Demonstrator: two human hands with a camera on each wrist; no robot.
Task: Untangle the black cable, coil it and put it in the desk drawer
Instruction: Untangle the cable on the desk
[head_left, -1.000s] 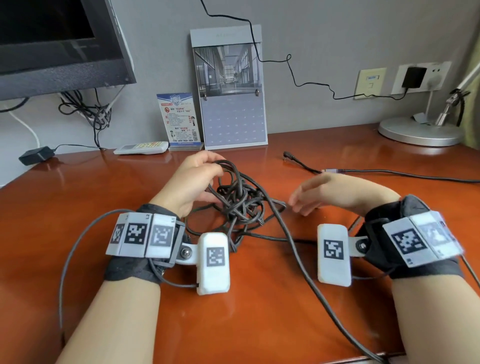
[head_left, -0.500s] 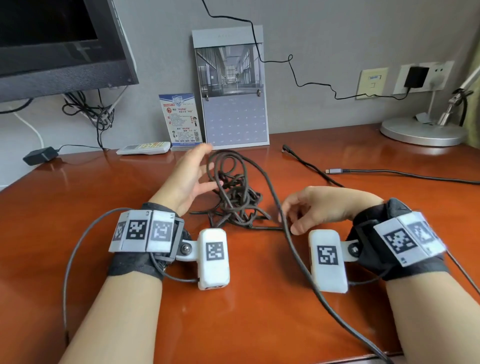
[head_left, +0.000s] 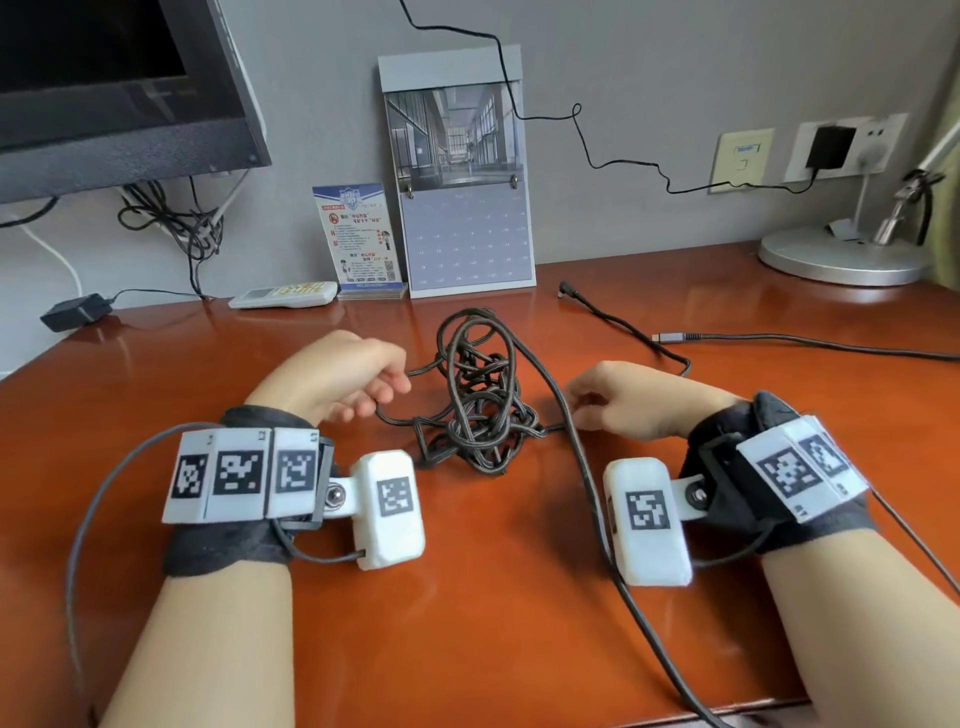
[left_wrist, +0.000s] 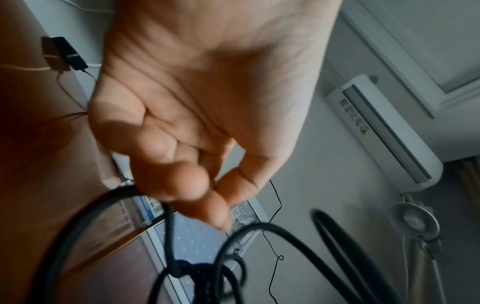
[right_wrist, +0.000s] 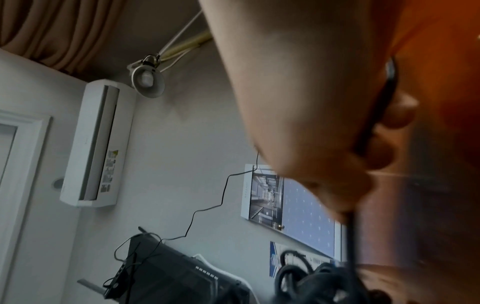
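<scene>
Knotted black braided cable (head_left: 480, 400) heaped mid-frame on glossy reddish wooden desk (head_left: 493, 597). Left hand (head_left: 343, 376) fingers pinched on one strand, right hand (head_left: 623, 397) fingers clamped on another; best eased apart gently, never yanked.

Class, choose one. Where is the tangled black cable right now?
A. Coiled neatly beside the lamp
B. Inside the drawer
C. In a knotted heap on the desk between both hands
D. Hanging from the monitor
C: the black cable lies knotted on the desk, between the left hand and right hand.
</scene>
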